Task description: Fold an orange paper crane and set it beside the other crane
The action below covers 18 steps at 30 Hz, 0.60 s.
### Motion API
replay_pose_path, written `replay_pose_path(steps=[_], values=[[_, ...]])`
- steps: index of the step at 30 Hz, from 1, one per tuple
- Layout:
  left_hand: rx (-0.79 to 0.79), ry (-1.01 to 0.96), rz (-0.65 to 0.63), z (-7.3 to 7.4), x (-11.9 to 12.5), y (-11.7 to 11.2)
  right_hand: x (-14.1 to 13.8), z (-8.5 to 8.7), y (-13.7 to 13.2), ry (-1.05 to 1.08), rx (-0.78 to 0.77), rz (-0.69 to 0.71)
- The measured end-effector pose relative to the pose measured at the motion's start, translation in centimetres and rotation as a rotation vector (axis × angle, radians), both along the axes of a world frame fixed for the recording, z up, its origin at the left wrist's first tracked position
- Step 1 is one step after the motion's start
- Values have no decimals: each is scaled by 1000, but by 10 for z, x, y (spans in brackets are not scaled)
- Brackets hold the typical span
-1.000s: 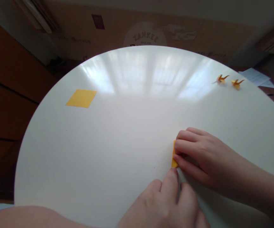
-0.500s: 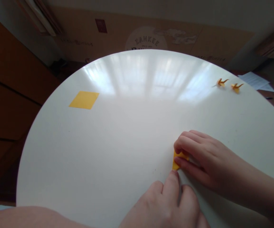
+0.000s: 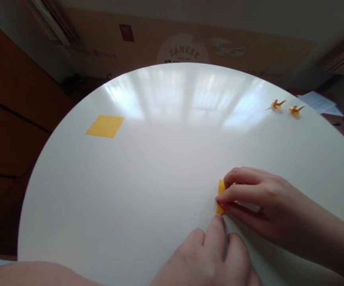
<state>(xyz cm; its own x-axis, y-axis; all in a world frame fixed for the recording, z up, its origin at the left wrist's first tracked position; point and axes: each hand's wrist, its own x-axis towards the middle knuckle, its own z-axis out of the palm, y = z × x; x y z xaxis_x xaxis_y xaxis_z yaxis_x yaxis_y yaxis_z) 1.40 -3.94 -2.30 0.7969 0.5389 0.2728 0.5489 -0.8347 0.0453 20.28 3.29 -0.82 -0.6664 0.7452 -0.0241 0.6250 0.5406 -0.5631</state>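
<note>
A small folded piece of yellow origami paper (image 3: 221, 186) lies on the white table, partly covered by my fingers. My right hand (image 3: 263, 196) comes in from the right, its index finger and thumb pinched together at the paper's left edge. The other fingers curl over the paper's far part and hide it. Below, my left hand (image 3: 212, 252) pins the near corner with the tip of its index finger. Its remaining fingers are bent under, and its thumb is out of sight.
A flat yellow paper square (image 3: 105, 126) rests at the table's far left. Two small folded origami birds (image 3: 277, 105) stand near the far right edge. White sheets (image 3: 319, 102) lie beyond that edge. The round white table (image 3: 115, 190) reflects window light.
My right index finger has come down and left, onto the paper's left edge beside the thumb. More of the paper's upper left corner shows. The left hand has barely moved.
</note>
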Motion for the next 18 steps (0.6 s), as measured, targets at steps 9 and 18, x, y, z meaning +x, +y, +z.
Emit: replay_pose_path(steps=[9,18], values=[[17,-12,-3,0,0,-1,4,-1,1,-32,28,-17],[8,2,-19,3,-2,3,13,2,7,-95,-69,13]])
